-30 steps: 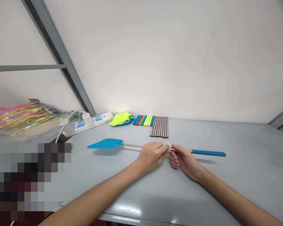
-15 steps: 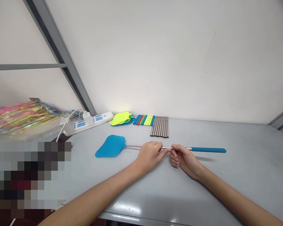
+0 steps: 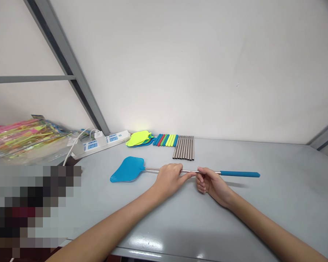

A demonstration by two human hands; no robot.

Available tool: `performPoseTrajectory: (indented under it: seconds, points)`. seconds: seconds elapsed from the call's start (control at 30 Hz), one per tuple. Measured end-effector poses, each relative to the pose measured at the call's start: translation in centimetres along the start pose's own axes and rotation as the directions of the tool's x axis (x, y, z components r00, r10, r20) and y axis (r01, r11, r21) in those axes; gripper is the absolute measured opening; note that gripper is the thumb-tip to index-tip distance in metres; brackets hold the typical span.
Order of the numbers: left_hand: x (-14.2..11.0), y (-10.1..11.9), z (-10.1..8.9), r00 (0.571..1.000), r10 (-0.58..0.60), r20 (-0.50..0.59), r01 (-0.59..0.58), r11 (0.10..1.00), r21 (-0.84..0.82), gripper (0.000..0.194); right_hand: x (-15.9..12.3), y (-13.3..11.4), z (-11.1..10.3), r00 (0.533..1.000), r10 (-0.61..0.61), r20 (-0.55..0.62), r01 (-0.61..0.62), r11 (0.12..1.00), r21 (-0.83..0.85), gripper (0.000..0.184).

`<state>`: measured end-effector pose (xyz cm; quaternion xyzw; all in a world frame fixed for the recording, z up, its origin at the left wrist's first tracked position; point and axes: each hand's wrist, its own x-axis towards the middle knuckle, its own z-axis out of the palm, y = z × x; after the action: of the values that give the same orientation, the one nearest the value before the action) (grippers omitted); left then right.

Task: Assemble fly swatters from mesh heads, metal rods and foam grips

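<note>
Head view: a fly swatter (image 3: 190,171) is held level above a grey table (image 3: 276,203). The left hand (image 3: 168,180) grasps its metal rod (image 3: 151,169), nearer the blue paddle (image 3: 128,169); the right hand (image 3: 213,185) pinches the rod beside the blue handle (image 3: 239,174).

Above the desk (image 3: 278,196), in front of me, stretches the swatter (image 3: 128,168), its head (image 3: 127,171) at my 11 o'clock, its handle (image 3: 239,174) at 1. My left hand (image 3: 168,179) is on the shaft (image 3: 189,171) nearer the head, my right hand (image 3: 214,186) nearer the handle. Beyond, at 12 o'clock, tubes (image 3: 183,147) lie side by side; just left of them comes a row of loose grips (image 3: 164,140), then a pile of swatter heads (image 3: 138,138) towards 11. Left of that pile, at 11, is a power strip (image 3: 114,138), and left again, at 10, bags (image 3: 34,140). Behind the desk, at 12, rises a wall (image 3: 194,65).
</note>
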<state>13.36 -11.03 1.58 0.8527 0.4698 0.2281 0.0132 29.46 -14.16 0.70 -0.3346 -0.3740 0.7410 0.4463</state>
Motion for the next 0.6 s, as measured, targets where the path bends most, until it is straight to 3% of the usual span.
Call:
performPoseTrajectory:
  seconds: [0.6]
  points:
    - [-0.53, 0.42, -0.39, 0.991, 0.074, -0.115, -0.071, 0.997, 0.029, 0.036, -0.04, -0.08, -0.02, 0.999, -0.007, 0.036, 0.006, 0.999, 0.039, 0.034]
